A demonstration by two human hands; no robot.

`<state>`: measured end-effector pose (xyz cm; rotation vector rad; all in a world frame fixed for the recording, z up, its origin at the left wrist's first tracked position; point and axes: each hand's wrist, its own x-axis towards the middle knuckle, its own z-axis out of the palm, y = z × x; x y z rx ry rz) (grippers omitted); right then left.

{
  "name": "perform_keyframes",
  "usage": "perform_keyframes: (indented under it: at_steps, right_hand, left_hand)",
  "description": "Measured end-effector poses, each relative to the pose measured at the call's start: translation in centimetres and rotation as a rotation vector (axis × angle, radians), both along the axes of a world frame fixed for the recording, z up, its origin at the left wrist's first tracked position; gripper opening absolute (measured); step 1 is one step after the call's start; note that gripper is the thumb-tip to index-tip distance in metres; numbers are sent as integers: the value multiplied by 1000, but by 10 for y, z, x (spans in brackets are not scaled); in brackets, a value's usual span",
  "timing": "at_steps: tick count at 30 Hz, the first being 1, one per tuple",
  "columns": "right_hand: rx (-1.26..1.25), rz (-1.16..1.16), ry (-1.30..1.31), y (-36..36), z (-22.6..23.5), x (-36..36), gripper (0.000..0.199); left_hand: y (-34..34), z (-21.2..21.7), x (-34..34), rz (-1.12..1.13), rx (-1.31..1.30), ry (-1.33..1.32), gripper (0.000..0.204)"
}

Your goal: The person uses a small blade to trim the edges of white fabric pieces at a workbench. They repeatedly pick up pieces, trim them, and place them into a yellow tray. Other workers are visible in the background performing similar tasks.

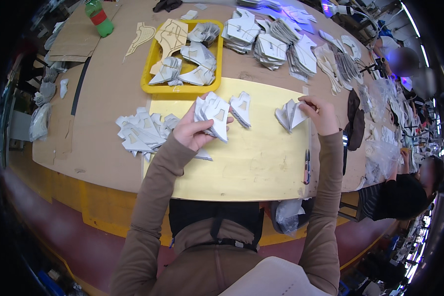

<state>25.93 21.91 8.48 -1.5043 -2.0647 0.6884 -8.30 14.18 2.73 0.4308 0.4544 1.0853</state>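
Note:
My left hand [188,132] is closed round a small stack of white cut pieces [213,112], with the thumb across the front and a cut-out showing in the top piece. Over at the right, my right hand [322,114] pinches the edge of a white piece [297,114] at a small fanned pile [282,120]. Between the hands, a few similar pieces [240,109] lie together on the yellow sheet [251,167]. A loose heap of white pieces [139,132] spreads to the left of my left hand, which partly hides it.
Beyond the sheet stands a yellow tray [146,84] with stacked pieces and a tan patterned template [171,35]. More white stacks [271,49] line the far side. Pens [307,167] lie by the sheet's right edge. A green bottle [99,20] is far left; another person [404,195] sits at right.

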Motion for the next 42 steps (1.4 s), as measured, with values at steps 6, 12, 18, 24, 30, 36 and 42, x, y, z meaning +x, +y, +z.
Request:
perform_keyframes:
  at_steps: [6, 12, 18, 24, 30, 36, 42]
  right_hand:
    - [-191, 106, -10, 7, -10, 15, 19]
    - [318, 317, -181, 5, -9, -38, 23]
    - [-317, 159, 368, -48, -9, -111, 21]
    - [-369, 35, 549, -40, -7, -122, 17]
    - [-413, 118, 640, -39, -3, -117, 18]
    - [-441, 30, 748, -42, -15, -136, 22]
    - [-273, 5, 660, -33, -13, -119, 24]
  left_hand:
    - [0, -1, 5, 38, 83, 149, 69]
    - [-5, 0, 13, 103, 163, 375, 66]
    - [-4, 1, 11, 96, 227, 484, 64]
    - [-1, 2, 4, 23, 98, 99, 55]
    - [-3, 2, 8, 103, 138, 311, 53]
    - [-4, 2, 9, 92, 188, 410, 52]
    - [1, 8, 1, 200, 19, 2, 56]
